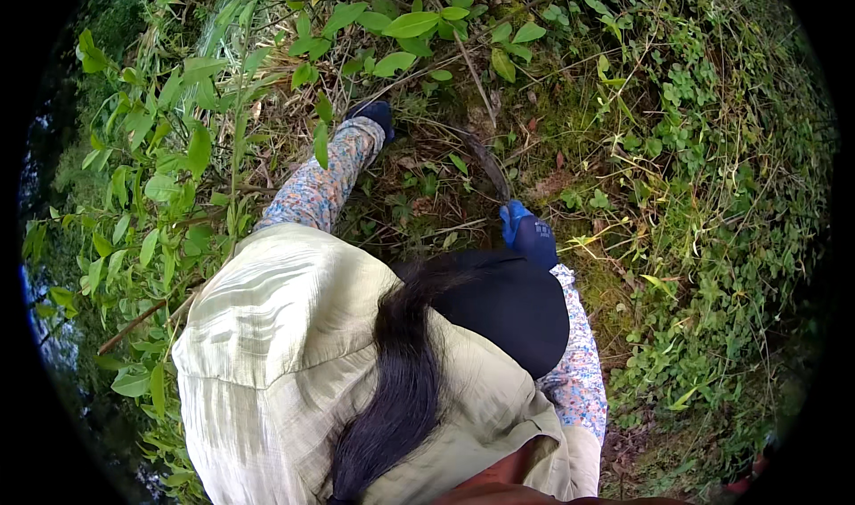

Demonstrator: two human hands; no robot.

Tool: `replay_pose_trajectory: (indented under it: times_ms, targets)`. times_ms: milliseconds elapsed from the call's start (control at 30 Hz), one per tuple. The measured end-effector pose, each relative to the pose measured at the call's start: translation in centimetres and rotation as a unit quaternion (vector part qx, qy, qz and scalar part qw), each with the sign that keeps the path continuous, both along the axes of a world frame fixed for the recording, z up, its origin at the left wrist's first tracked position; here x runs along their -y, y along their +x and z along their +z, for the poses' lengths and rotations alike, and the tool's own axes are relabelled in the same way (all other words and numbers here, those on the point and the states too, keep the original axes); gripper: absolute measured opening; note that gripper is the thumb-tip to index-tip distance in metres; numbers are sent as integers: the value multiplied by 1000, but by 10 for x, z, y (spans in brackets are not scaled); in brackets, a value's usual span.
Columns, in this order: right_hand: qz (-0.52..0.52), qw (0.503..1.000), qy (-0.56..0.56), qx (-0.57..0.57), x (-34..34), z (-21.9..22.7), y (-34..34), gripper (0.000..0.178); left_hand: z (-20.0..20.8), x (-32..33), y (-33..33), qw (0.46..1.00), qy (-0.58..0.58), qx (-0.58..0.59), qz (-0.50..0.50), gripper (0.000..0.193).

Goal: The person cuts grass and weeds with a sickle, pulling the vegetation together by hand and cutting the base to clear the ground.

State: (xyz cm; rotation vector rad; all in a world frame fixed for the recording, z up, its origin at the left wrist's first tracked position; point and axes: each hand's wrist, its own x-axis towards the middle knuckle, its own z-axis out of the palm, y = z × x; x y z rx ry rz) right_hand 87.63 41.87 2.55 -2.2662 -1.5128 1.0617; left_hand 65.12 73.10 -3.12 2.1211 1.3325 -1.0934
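Note:
My right hand [532, 236], in a blue glove with a darker back, is closed low over the slope. From its fingers a sickle [485, 165] reaches up and to the left, its dark curved blade lying close to the soil and stems. The sickle's handle is hidden in the glove. Farther out and to the left, my left hand [374, 120], in a dark navy glove, reaches down among thin stems and dry grass [276, 69]. Its fingers are out of sight, so what they touch does not show. Floral sleeves cover both forearms.
A leafy green shrub [160, 184] stands along the left, with leafy twigs [414, 26] hanging over the far side. Creeping vines [704, 193] cover the bank on the right. Below me, a black rounded shape [503, 309] and dark hair [405, 362] block part of the ground.

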Motion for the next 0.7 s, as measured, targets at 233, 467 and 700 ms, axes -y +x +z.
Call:
replay_pose_trajectory:
  times_ms: [233,467,700]
  targets:
    - [-275,940,-46,-194,160,28,24,29,67,169,39,960,-100,242,-95,60]
    - [-116,993,-13,-36,-7,36,38,34,81,169,16,970,21,240,-32,66]
    - [-84,993,47,-68,-27,-7,-12,41,69,36,-32,954,264,46,138,64]
